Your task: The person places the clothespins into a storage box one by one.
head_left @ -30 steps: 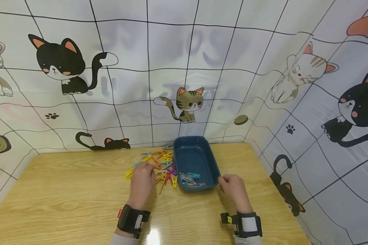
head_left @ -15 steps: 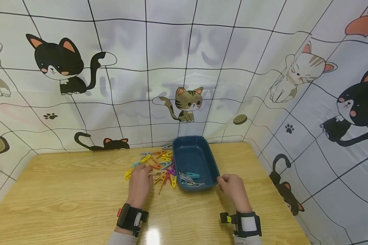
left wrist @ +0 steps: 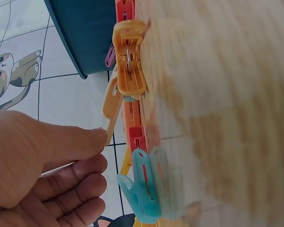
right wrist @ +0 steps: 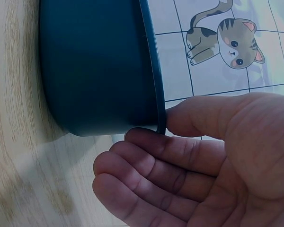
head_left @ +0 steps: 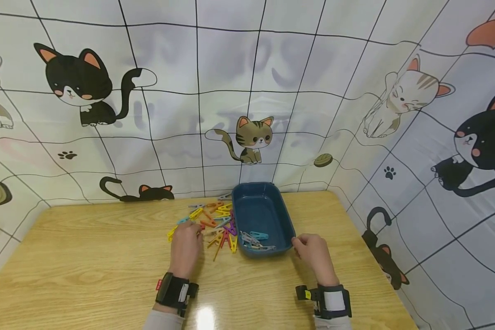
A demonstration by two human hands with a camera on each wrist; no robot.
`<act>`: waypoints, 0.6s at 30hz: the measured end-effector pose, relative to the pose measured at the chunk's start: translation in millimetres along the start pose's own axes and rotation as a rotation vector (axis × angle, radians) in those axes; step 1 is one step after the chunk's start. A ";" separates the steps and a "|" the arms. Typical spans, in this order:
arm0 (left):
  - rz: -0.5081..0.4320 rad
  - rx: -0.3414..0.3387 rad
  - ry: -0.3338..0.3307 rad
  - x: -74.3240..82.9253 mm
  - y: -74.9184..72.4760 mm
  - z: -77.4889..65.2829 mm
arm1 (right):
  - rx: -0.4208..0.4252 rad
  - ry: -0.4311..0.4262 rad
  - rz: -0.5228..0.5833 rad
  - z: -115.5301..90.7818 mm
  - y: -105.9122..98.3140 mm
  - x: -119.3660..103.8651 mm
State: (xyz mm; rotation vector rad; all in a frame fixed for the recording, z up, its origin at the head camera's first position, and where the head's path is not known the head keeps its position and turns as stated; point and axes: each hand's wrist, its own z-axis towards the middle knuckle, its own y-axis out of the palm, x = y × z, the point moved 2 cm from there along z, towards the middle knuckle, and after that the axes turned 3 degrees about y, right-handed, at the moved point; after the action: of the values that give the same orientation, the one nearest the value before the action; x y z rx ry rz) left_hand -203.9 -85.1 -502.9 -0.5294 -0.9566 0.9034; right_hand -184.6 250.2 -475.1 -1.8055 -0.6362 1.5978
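My left hand (head_left: 185, 250) is at the left side of a loose pile of colourful clothespins. In the left wrist view its thumb and index finger pinch the end of a pale orange clothespin (left wrist: 112, 106). An orange clothespin (left wrist: 129, 59), a red one (left wrist: 137, 136) and a turquoise one (left wrist: 144, 189) lie close by. My right hand (head_left: 313, 254) grips the near right corner of a dark blue plastic bin (head_left: 257, 206), thumb on the rim and index finger under it in the right wrist view. Inside the bin's near end are a blue clothespin (head_left: 259, 236) and several pale ones (head_left: 253, 243).
Yellow clothespins (head_left: 195, 213), purple ones (head_left: 230, 228) and others spread between my left hand and the bin on the wooden table (head_left: 99, 256). A white cat-print curtain (head_left: 169, 110) rises right behind the table and along its right side.
My left hand has drawn back a little to the left, uncovering more of the pile, including a red clothespin beside the fingertips. The right hand and bin have stayed in place.
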 end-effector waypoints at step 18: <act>0.001 0.043 0.056 9.2 -8.1 2.4 | -0.006 0.009 -0.002 0.5 -0.2 0.2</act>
State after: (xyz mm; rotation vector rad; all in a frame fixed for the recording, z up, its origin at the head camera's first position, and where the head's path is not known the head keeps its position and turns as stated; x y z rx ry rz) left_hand -200.0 -81.7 -491.5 -0.5155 -0.8844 0.9037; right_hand -185.1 250.6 -475.1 -1.8145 -0.6390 1.5870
